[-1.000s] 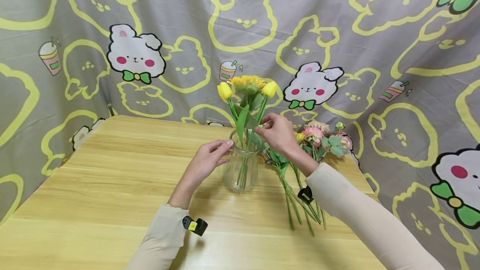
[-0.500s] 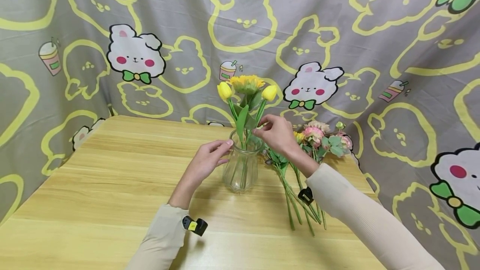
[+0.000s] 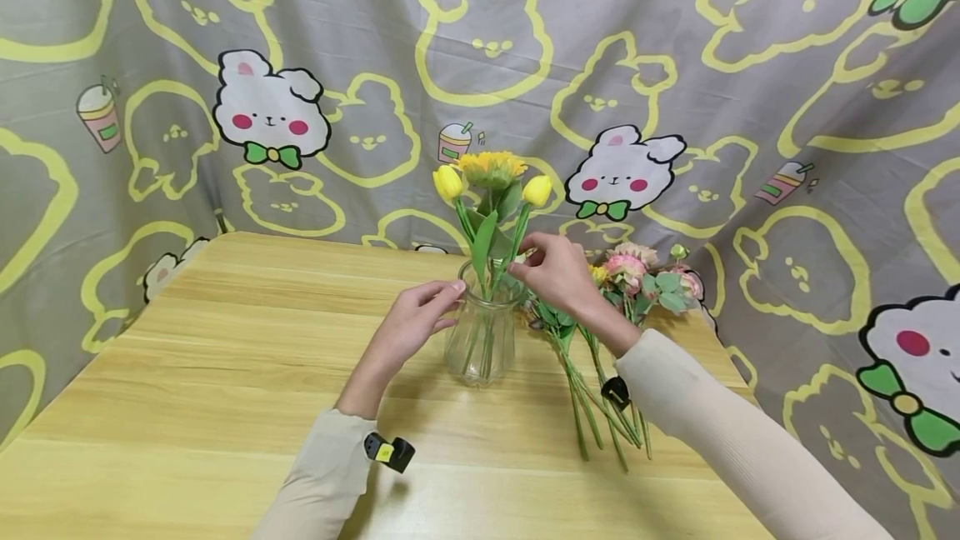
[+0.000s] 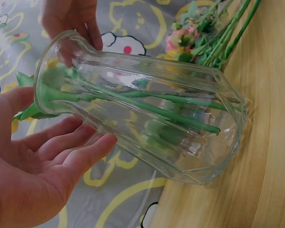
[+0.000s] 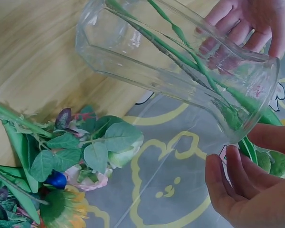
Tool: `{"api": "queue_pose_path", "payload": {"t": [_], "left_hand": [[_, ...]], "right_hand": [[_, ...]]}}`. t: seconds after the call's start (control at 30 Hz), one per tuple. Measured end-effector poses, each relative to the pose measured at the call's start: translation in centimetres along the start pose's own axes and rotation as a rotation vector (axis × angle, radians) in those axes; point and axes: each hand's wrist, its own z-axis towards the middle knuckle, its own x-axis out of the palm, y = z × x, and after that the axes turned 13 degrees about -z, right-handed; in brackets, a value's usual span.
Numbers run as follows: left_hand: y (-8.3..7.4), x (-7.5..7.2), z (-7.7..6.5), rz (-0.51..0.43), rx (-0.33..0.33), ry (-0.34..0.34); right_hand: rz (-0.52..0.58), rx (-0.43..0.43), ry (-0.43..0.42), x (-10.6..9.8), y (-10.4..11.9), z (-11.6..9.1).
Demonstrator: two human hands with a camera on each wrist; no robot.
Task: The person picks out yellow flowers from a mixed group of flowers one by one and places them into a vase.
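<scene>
A clear glass vase [image 3: 480, 352] stands upright on the wooden table, holding a sunflower [image 3: 491, 169], a left yellow tulip [image 3: 447, 182] and a right yellow tulip [image 3: 537, 190]. Their green stems [image 4: 156, 107] slant inside the glass. My left hand [image 3: 408, 319] rests against the vase's rim with its thumb, the other fingers extended loosely beside the neck. Just above the rim on the far side, my right hand [image 3: 558, 273] pinches the right tulip's stem between thumb and fingers. In the right wrist view, that hand [image 5: 261, 180] partly hides the leaves.
Several loose flowers, among them pink blooms [image 3: 626, 267], lie right of the vase, their long stems [image 3: 600, 407] pointing toward the table's front. A blue ball-like thing [image 5: 56, 179] sits among them. Patterned grey cloth [image 3: 360, 107] hangs behind the wooden table [image 3: 187, 373].
The stems' lower ends have spread apart inside the vase. My right hand has shifted slightly downward, still at the right tulip's stem. The left hand stays at the rim.
</scene>
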Motion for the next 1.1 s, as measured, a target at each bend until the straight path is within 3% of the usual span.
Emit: {"api": "queue_pose_path", "payload": {"t": [0.67, 1.1], "left_hand": [[-0.1, 0.1, -0.1, 0.001, -0.005, 0.003], [-0.1, 0.1, -0.1, 0.01, 0.002, -0.001]], "right_hand": [[-0.013, 0.035, 0.067, -0.1, -0.2, -0.2], [-0.006, 0.019, 0.022, -1.8, -0.9, 0.0]]}}
